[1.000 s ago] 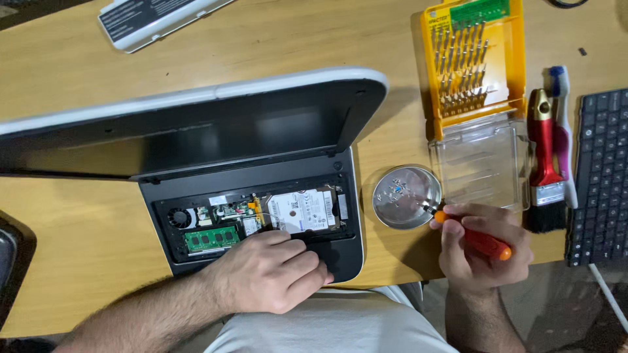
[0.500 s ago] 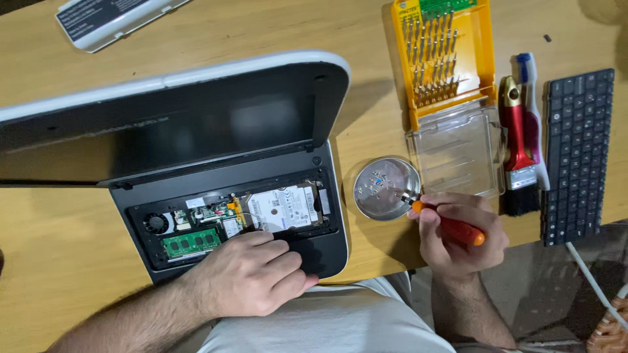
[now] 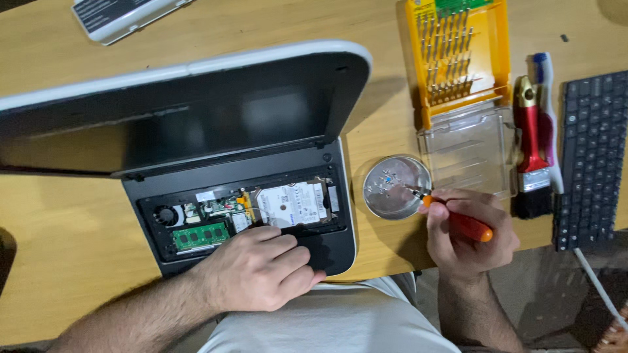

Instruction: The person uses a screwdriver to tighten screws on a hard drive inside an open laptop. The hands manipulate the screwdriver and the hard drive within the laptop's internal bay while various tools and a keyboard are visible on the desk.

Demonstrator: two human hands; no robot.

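Left hand: my left hand [image 3: 258, 268] lay flat, fingers loosely curled, on the opened laptop [image 3: 248, 216] near its front edge, gripping nothing.
Right hand: my right hand [image 3: 468, 232] was closed around the orange screwdriver [image 3: 458, 222].
Screwdriver tip: it reached into the round metal dish [image 3: 396, 186] beside the laptop.
Nearby: the yellow bit case [image 3: 458, 52] sat behind the dish.

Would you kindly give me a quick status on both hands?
Left hand resting on opened laptop. Right hand gripping orange screwdriver, tip over round metal dish. Nothing in the way.
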